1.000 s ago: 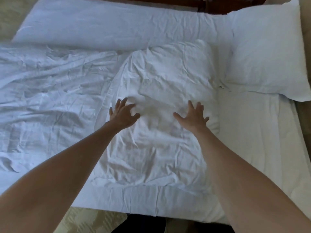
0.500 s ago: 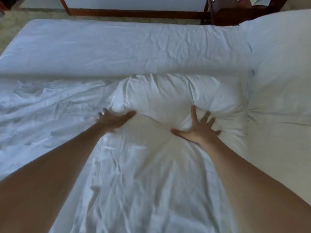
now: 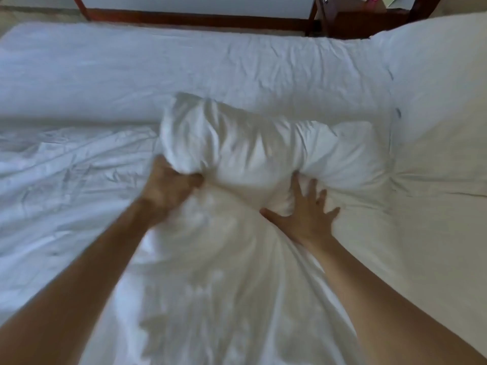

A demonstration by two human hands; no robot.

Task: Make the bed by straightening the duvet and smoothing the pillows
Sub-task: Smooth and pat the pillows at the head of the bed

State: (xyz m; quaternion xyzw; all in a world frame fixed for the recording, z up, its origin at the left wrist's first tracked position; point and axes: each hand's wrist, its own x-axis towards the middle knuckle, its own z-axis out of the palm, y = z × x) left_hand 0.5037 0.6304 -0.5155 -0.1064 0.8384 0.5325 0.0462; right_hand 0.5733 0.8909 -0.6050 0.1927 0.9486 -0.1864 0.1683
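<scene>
Mostly white bed [image 3: 184, 61] fills frame, rumpled duvet [image 3: 66, 185] at left. Second pillow [image 3: 442, 88] upper right. Centre pillow [image 3: 263, 154] bunched up mid-frame. Right hand [image 3: 307, 214] flat on its lower edge, fingers spread. Left hand [image 3: 168, 187], blurred, fingers curled gripping pillow's left end.

A pillow [image 3: 263, 154] lies in the middle of the bed [image 3: 131, 69], with the duvet [image 3: 66, 180] spread to its left and a second pillow [image 3: 442, 101] to its right, at the far right corner. The left hand [image 3: 168, 188] is at the pillow's near left end, the right hand [image 3: 308, 217] on its near edge, right of centre. A wooden frame [image 3: 197, 18] runs behind the bed's far edge.
</scene>
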